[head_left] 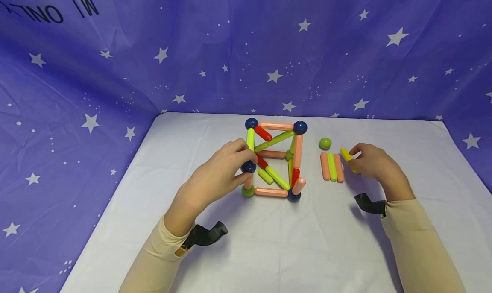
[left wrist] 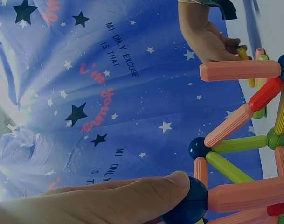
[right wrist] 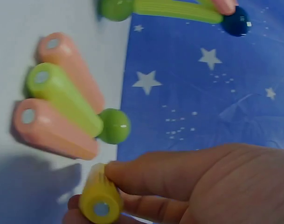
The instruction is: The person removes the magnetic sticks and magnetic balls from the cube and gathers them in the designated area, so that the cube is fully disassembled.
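Note:
A frame of magnetic sticks and balls (head_left: 271, 192) stands on the white table, with peach, green, red and yellow sticks joined by dark blue and green balls. My left hand (head_left: 215, 180) is at its near left side, gripping a dark blue ball (left wrist: 188, 205) at an upper corner; the thumb lies on the ball and the other fingers are mostly hidden in the left wrist view. On the right, my right hand (head_left: 372, 161) pinches a yellow stick (right wrist: 100, 198) between thumb and fingers, its round magnet end toward the right wrist camera.
Between the frame and my right hand lie two peach sticks (head_left: 325, 166) and a green stick (head_left: 332, 167) side by side, with a loose green ball (head_left: 325, 143) just behind them. A purple cloth with stars (head_left: 230, 41) hangs beyond the white table (head_left: 307, 250).

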The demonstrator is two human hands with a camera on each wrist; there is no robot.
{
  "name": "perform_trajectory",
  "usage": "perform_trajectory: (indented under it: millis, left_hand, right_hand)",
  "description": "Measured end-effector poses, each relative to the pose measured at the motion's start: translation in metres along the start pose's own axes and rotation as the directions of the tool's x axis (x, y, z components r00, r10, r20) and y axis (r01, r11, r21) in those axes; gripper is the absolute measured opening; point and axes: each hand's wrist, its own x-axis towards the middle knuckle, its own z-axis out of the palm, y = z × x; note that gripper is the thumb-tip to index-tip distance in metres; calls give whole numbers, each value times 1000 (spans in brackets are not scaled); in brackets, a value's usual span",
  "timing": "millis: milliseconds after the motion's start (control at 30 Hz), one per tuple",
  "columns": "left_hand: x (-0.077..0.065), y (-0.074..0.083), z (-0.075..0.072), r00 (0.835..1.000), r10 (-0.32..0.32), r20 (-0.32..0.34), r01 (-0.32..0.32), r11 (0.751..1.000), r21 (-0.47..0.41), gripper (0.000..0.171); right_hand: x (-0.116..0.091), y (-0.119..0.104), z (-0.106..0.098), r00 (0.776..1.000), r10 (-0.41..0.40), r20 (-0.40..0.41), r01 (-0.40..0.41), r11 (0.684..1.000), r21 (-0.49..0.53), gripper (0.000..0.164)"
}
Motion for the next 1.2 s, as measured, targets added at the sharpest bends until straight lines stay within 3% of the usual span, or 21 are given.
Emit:
perform_trajectory:
  millis: [167, 533, 800, 1000, 1200]
  left_hand:
    - [0, -1, 0, 1000, 17, -9, -17, 1000, -3, 25]
    - [0, 1, 0, 1000, 22, -13, -22, 1000, -4, 25]
    - [-1, 0, 1, 1000, 27, -17, -27, 1000, -5, 25]
    - [-1, -1, 1, 1000, 26, -14, -26, 1000, 0, 25]
    - [-1, -1, 1, 999, 29, -14, -29, 1000, 4, 24]
  right_hand:
    - [6, 2, 7, 998, 39, 54, -37, 999, -26, 53]
    - [8, 2, 9, 997, 37, 70, -36, 999, -22, 48]
    - [3, 0, 6, 999, 41, 11, -40, 996, -75, 48]
    - [-6, -11, 3, 996, -25, -81, 18, 996, -89, 49]
    - [-25, -38, 3, 982, -130, -134, 123, 990, -63, 41]
